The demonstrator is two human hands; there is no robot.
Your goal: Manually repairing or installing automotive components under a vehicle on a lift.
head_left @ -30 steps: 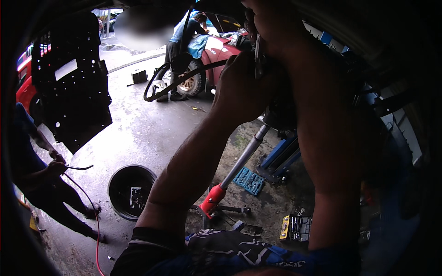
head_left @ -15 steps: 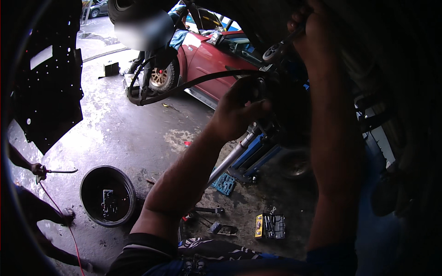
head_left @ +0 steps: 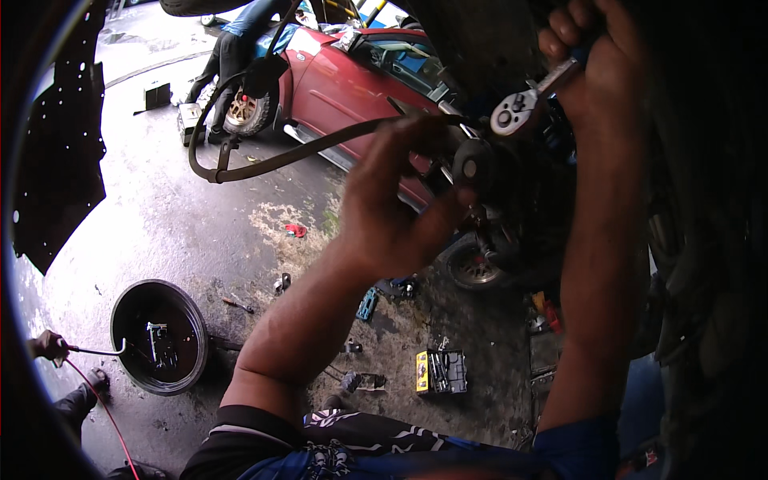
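Observation:
High on the right, my right hand (head_left: 596,64) is closed round the handle of a ratchet wrench (head_left: 514,112). The ratchet's round silver head points down and left, next to dark car parts; whether it sits on a fastener I cannot tell. My left hand (head_left: 380,208) is raised in the middle with its thumb and fingers apart, curved about a dark round part (head_left: 470,166) with a paler centre. The thumb tip is close to that part; contact is unclear. A black hose (head_left: 296,160) loops out left from behind my left fingers.
A black round tub (head_left: 120,340) with metal pieces inside stands on the floor at lower left. Beside it, another person's hand (head_left: 50,346) holds a bent nozzle on a red hose. A yellow-and-black tool case (head_left: 422,373) lies below. A red car (head_left: 336,84) stands behind.
My left hand's fingers have spread wider about the dark round part. The ratchet head has come into clearer view as my right hand shifted right. The whole view has shifted too.

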